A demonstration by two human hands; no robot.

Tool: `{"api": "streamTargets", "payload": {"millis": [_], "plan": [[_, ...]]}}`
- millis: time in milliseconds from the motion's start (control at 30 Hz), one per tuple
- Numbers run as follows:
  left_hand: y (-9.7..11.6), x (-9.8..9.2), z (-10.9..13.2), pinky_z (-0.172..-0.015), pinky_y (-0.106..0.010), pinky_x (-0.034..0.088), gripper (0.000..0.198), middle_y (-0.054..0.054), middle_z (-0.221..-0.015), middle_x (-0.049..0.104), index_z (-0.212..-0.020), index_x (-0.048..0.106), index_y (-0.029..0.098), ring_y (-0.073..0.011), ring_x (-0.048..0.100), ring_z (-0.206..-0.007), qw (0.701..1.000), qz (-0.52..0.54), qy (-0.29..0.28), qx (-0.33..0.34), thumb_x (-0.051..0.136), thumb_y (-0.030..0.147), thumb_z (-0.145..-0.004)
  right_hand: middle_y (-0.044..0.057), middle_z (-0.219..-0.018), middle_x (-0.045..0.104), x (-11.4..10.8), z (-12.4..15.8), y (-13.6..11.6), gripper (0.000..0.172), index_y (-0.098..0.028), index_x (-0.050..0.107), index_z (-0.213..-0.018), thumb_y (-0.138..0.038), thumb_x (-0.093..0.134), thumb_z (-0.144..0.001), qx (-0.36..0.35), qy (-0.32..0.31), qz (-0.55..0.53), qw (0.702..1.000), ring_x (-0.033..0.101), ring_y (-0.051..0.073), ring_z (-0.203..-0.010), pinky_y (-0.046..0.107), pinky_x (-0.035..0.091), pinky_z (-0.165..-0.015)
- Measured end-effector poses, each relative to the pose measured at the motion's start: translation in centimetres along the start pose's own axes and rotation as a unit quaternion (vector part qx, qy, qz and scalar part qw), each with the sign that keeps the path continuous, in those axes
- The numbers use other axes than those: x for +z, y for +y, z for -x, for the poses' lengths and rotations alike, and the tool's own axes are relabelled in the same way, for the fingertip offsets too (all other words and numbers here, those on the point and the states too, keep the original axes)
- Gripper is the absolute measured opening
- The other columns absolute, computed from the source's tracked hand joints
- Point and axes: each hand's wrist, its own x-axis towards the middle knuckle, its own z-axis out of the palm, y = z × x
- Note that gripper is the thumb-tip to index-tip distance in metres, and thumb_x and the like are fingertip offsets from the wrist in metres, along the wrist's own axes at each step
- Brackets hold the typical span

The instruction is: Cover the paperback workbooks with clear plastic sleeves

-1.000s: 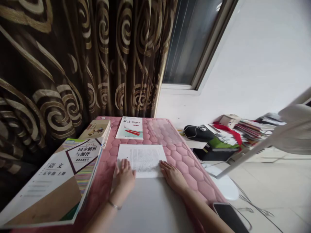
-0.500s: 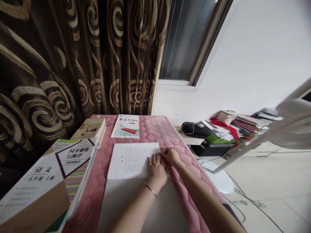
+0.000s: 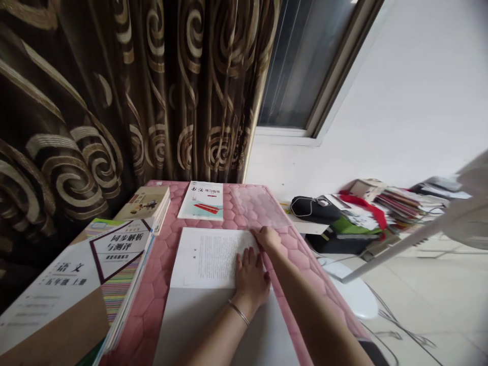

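A white printed sheet (image 3: pixel 208 256), folded over, lies on a larger white sheet (image 3: pixel 194 325) on the pink quilted table top (image 3: pixel 152 284). My left hand (image 3: pixel 249 277), with a bracelet on its wrist, lies flat on the right part of the printed sheet, fingers stretched out. My right hand (image 3: pixel 269 238) rests at the sheet's far right corner, fingers curled at its edge; whether it pinches the paper I cannot make out.
Stacked books (image 3: pixel 76 274) fill the table's left side, a tan book (image 3: pixel 147 203) and a white-and-teal booklet (image 3: pixel 204 200) lie at the back. A patterned curtain (image 3: pixel 114 91) hangs behind. To the right: a white fan (image 3: pixel 438 223) and cluttered books (image 3: pixel 389 203).
My left hand slid from the sheet's left side to its right side. My right hand moved from the near right edge up to the far right corner.
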Motion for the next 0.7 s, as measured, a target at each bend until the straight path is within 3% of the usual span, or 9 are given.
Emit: {"api": "streamTargets", "payload": {"millis": [133,333,700], "plan": [[-0.1,0.3,0.0,-0.119,-0.056,0.021,0.060,-0.018,-0.157,0.034,-0.148,0.042,0.016,-0.0325,0.028,-0.146,1.000,0.006,0.023,0.001,0.040,0.044,-0.095,0.013,-0.105,0.073,0.0,2.0,1.9,0.037,-0.018,0.071,-0.098,-0.051,0.059,-0.086,-0.039,-0.003,0.002,0.999,0.067,0.027,-0.102,0.035,0.047,-0.085],[0.1,0.4,-0.1,-0.118,-0.056,0.023,0.054,-0.019,-0.154,0.039,-0.142,0.050,0.015,-0.0331,0.030,-0.145,1.000,0.000,0.029,-0.002,0.043,0.041,-0.094,0.008,-0.095,0.075,0.1,3.9,4.2,0.033,-0.021,0.069,-0.088,-0.051,0.071,-0.077,-0.061,-0.018,0.003,0.998,0.068,0.024,-0.095,0.031,0.046,-0.080],[0.1,0.3,-0.1,-0.118,-0.058,0.019,0.061,-0.016,-0.158,0.031,-0.148,0.043,0.017,-0.0333,0.025,-0.147,1.000,-0.001,-0.004,0.005,0.042,0.043,-0.092,0.016,-0.097,0.074,0.2,-0.7,0.6,0.043,-0.016,0.072,-0.098,-0.055,0.062,-0.082,0.008,-0.006,-0.009,1.000,0.068,0.029,-0.100,0.037,0.047,-0.085]]}}
